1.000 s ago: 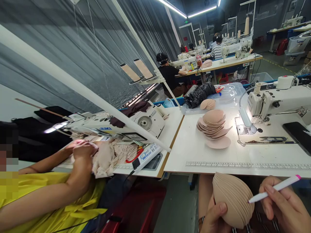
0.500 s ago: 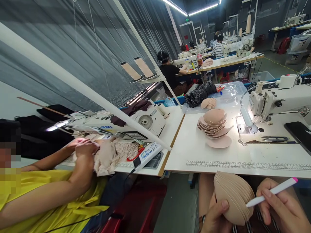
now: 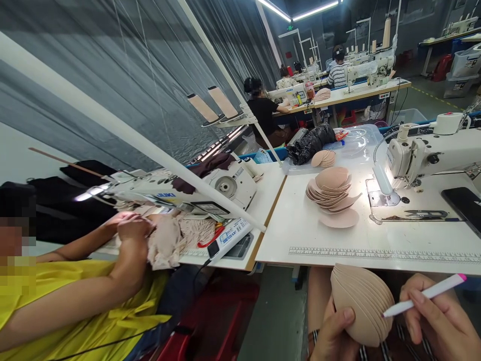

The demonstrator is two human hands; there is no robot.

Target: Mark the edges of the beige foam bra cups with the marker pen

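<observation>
A fanned stack of beige bra cups (image 3: 358, 303) is gripped in my left hand (image 3: 334, 328), its thumb pressed on the front cup. Held over my lap, the stack sits just below the table's front edge. My right hand (image 3: 432, 311) pinches a white marker pen (image 3: 424, 296) with a pink end. The pen's tip points left, at the right-hand edges of the fanned cups, where a small dark mark shows. Whether the tip touches the cups I cannot tell.
On the white table (image 3: 278, 240) lie a pile of beige cups (image 3: 328, 188), a smaller stack (image 3: 323, 158), thread snips (image 3: 426, 214) and a phone (image 3: 464, 203). A sewing machine (image 3: 421, 155) stands right. At left, a co-worker in yellow (image 3: 86, 301) handles fabric beside another machine.
My right hand and the pen have shifted slightly right, the tip drawing back a little from the cups' edges. My left hand still holds the stack in nearly the same place.
</observation>
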